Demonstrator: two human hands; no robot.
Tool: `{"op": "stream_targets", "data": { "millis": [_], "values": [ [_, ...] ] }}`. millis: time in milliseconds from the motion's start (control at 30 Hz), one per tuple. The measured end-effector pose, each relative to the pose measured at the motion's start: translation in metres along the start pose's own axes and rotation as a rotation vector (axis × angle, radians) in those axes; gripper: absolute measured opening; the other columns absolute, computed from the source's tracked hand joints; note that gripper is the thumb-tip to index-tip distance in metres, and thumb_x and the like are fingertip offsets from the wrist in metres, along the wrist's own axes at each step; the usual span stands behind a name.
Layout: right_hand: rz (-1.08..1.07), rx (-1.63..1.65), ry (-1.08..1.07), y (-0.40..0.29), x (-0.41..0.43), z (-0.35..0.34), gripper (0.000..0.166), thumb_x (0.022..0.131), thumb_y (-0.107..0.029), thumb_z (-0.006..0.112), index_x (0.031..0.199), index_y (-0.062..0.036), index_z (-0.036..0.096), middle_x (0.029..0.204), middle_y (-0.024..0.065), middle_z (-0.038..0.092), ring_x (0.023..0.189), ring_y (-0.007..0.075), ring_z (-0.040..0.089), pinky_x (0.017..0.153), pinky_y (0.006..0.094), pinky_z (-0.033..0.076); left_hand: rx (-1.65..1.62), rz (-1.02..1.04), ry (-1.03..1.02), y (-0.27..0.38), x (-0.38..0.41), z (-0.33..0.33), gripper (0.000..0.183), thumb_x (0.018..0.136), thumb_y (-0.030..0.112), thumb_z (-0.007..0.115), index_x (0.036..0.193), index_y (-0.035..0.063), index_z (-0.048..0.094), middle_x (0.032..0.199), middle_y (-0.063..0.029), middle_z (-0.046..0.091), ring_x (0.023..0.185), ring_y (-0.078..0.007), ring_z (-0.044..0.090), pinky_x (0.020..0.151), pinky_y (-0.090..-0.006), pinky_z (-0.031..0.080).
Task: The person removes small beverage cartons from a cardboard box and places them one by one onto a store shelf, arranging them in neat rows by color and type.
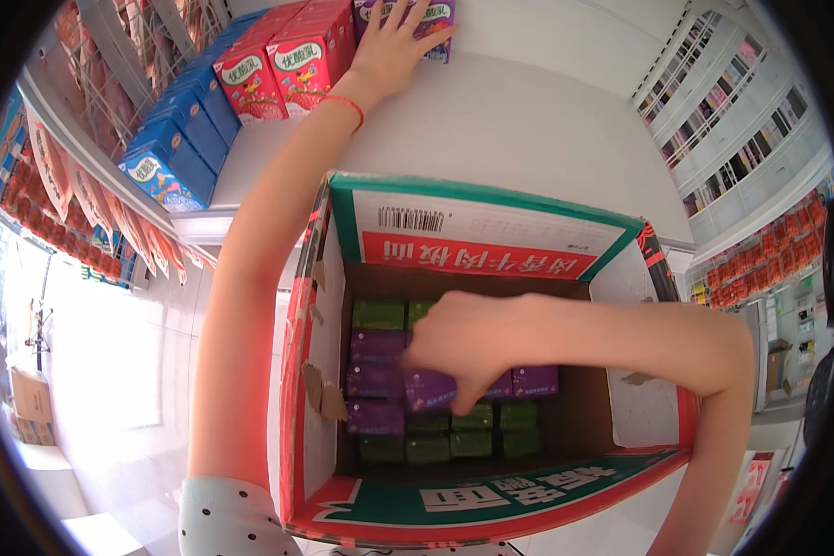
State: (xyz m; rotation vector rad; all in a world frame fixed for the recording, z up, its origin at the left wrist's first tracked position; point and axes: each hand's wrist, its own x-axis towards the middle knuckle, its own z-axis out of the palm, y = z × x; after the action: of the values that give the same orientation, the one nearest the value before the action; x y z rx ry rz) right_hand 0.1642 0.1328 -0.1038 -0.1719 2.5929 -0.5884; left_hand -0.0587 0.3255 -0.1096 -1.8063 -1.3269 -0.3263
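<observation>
An open cardboard carton (486,500) stands before me with purple drink boxes (375,379) and green drink boxes (379,314) inside. Down in the carton, my right hand (462,340) grips a purple drink box (427,389) from above; the hand is slightly blurred. My left hand (393,42), a red string at its wrist, reaches over the white shelf (507,118) with fingers spread on purple drink boxes (434,21) at the back. Whether it grips one cannot be told. Left of that hand stand rows of red drink boxes (302,69) and blue drink boxes (174,167).
The carton's raised flaps surround its opening, the far one (486,229) against the shelf's front edge. Wire racks with hanging packets (771,250) flank the shelf. At the far left, cardboard boxes (31,396) stand on the floor.
</observation>
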Motion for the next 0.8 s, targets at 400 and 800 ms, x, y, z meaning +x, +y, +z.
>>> {"op": "stream_targets", "data": {
  "millis": [400, 800],
  "values": [
    [-0.251, 0.823, 0.599, 0.025, -0.035, -0.068, 0.028, 0.072, -0.016, 0.072, 0.087, -0.0022, 0.053, 0.078, 0.0048, 0.063, 0.067, 0.0065, 0.058, 0.055, 0.0230, 0.044, -0.207, 0.017, 0.066, -0.008, -0.005, -0.018, 0.059, 0.077, 0.016, 0.065, 0.132, 0.0168, 0.046, 0.147, -0.0206, 0.026, 0.136, -0.0372, 0.026, 0.111, -0.0558, 0.020],
    [0.142, 0.926, 1.717, 0.065, -0.052, -0.086, 0.048, 0.086, -0.039, 0.061, 0.102, 0.0048, 0.049, 0.076, 0.0137, 0.060, 0.053, 0.0177, 0.059, 0.046, 0.0269, 0.045, -0.242, 0.107, 0.054, -0.018, 0.000, -0.013, 0.062, 0.084, 0.037, 0.057, 0.139, 0.0126, 0.041, 0.149, -0.0067, 0.033, 0.136, -0.0211, 0.033, 0.113, -0.0441, 0.024]
  ]
}}
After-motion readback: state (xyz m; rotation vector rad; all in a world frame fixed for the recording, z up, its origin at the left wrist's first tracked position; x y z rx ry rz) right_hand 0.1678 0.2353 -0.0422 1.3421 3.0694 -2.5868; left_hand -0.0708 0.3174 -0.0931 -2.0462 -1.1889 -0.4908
